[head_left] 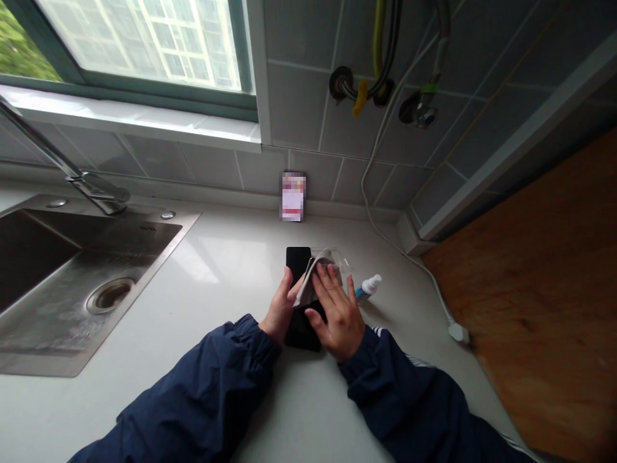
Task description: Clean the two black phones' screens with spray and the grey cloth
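Apparent wiping step: right hand (340,315), fingers extended, thumb apart, presses grey cloth (308,289) at twelve o'clock; left hand (279,308), closure indeterminable, should probably brace the next stroke.

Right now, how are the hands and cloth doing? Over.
Right hand, fingers spread on cloth. Left hand at cloth's left edge. Bottle close beside right hand.

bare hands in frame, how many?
2: the left hand, at the left side of the grey cloth, and the right hand, its fingers laid on that cloth.
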{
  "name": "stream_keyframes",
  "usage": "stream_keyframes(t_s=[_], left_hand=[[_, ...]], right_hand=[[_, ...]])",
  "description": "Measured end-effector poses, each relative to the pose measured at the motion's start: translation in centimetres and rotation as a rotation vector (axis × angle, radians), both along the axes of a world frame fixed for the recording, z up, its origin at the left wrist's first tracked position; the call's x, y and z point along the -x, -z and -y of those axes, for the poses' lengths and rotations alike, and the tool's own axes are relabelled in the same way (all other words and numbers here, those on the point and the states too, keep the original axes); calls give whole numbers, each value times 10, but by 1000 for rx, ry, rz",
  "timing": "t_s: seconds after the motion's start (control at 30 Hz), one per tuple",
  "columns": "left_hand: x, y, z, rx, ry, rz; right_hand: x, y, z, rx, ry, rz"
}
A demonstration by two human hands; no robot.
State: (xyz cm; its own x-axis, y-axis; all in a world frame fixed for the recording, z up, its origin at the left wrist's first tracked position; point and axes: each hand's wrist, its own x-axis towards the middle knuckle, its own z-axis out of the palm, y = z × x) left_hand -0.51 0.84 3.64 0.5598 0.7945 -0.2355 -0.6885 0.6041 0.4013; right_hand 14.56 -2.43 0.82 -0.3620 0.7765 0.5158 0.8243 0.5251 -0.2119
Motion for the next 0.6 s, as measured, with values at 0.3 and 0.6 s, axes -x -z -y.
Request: stream_keyframes(t_s=[0.3,0.6], left_hand=[[5,8,-2,95,-17,-106],[3,1,-1,50,10,-28]], right_hand=[[4,-4,7,-12,-188,106],[0,-3,2,3,-118,67]])
